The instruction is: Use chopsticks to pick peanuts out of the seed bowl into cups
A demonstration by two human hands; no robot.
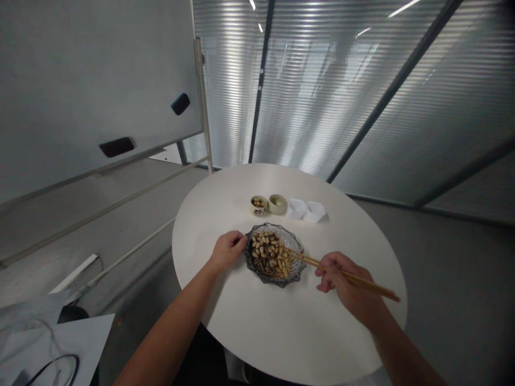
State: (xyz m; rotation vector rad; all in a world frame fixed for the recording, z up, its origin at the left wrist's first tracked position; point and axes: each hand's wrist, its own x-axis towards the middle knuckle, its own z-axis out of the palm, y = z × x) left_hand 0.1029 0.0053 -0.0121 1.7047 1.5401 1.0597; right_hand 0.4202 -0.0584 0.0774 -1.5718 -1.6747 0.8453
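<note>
A scalloped glass dish [298, 268] of peanuts and dark sunflower seeds sits near the middle of a round white table [241, 321]. My left hand [226, 250] rests closed against the dish's left rim, steadying it. My right hand [346, 285] is closed on a pair of wooden chopsticks [362, 281], whose tips reach into the nuts at the dish's right side.
Behind the dish stand two small round cups, one [258, 205] with a few nuts in it, the other [277, 203] looking empty, and two small white dishes [306, 210]. A whiteboard [92, 91] on a stand is at the left; ribbed glass walls lie beyond.
</note>
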